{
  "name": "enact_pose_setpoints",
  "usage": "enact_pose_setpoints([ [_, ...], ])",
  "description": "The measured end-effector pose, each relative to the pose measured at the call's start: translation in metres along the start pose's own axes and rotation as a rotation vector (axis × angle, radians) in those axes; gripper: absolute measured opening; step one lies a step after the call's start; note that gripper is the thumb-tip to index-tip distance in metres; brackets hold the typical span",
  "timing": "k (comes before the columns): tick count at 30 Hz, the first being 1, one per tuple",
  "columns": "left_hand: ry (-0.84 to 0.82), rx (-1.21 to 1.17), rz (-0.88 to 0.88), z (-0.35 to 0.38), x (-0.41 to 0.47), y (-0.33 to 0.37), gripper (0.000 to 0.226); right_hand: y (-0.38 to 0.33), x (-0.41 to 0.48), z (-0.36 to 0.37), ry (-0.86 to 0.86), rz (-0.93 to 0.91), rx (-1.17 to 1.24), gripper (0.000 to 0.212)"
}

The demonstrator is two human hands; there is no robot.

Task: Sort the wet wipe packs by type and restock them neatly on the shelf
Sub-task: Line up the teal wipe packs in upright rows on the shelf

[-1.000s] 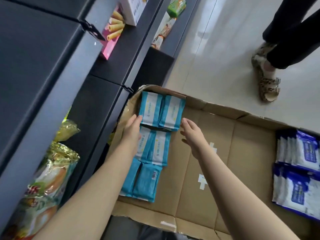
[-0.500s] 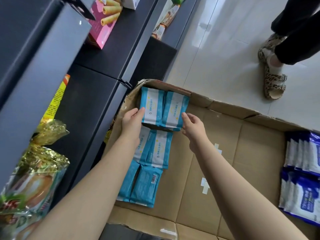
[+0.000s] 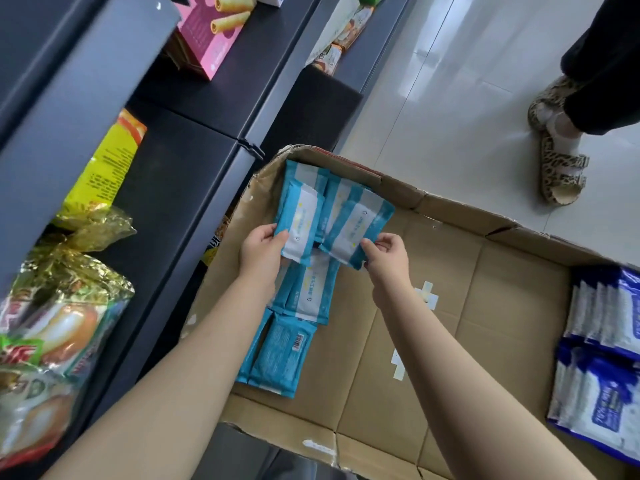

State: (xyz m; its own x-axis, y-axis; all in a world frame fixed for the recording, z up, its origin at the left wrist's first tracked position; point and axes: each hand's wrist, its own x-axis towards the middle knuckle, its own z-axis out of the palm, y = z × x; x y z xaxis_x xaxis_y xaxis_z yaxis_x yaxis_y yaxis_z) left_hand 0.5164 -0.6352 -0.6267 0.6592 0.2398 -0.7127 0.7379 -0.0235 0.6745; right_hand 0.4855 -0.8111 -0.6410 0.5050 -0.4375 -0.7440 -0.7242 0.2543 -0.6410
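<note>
Teal and white wet wipe packs lie in a column along the left side of a flattened cardboard box [image 3: 485, 341]. My left hand [image 3: 261, 252] pinches one teal pack [image 3: 302, 221] by its near edge and holds it lifted. My right hand [image 3: 386, 254] pinches a second teal pack [image 3: 356, 230] by its near corner, tilted. More teal packs [image 3: 310, 296] stay flat below, and two [image 3: 280, 355] lie face down nearest me. Dark blue and white wipe packs [image 3: 602, 362] stand in rows at the box's right edge.
A dark metal shelf unit [image 3: 173, 181] runs along the left, holding a pink wafer box [image 3: 211, 32], a yellow box [image 3: 104, 164] and gold-wrapped snack bags [image 3: 52, 320]. Another person's leopard-print sandal [image 3: 557, 154] stands on the white tile floor at the upper right.
Both hands closed on the two top teal packs and lifted them off the stack toward me; more packs beneath are now uncovered. The camera view shifted slightly downward.
</note>
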Motion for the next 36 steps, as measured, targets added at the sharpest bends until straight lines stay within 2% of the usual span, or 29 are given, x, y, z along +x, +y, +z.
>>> enact_pose_setpoints([
  [6,0.041,-0.291,-0.041,-0.008,-0.098,0.013,0.012,-0.024,-0.083,-0.076,-0.130,-0.055,0.264,0.015],
  [10,-0.012,-0.497,-0.084,-0.030,-0.217,0.040,0.024,-0.065,-0.175,-0.132,-0.257,-0.068,0.408,0.023],
  [13,-0.044,-0.614,-0.040,-0.054,-0.313,0.065,0.023,-0.099,-0.250,-0.168,-0.409,-0.103,0.416,0.032],
  [16,-0.037,-0.738,0.029,-0.086,-0.394,0.085,0.022,-0.127,-0.320,-0.190,-0.585,-0.134,0.402,0.050],
  [20,0.006,-0.813,0.139,-0.139,-0.477,0.104,0.025,-0.155,-0.401,-0.193,-0.706,-0.205,0.306,0.060],
  [30,0.239,-0.816,0.579,-0.296,-0.628,0.105,0.011,-0.187,-0.578,-0.122,-1.002,-0.489,0.075,0.031],
  [33,0.313,-0.828,0.621,-0.343,-0.661,0.088,0.012,-0.176,-0.631,-0.095,-1.078,-0.552,0.022,0.016],
  [36,0.384,-0.837,0.635,-0.389,-0.690,0.067,0.013,-0.157,-0.680,-0.068,-1.095,-0.603,-0.035,0.012],
])
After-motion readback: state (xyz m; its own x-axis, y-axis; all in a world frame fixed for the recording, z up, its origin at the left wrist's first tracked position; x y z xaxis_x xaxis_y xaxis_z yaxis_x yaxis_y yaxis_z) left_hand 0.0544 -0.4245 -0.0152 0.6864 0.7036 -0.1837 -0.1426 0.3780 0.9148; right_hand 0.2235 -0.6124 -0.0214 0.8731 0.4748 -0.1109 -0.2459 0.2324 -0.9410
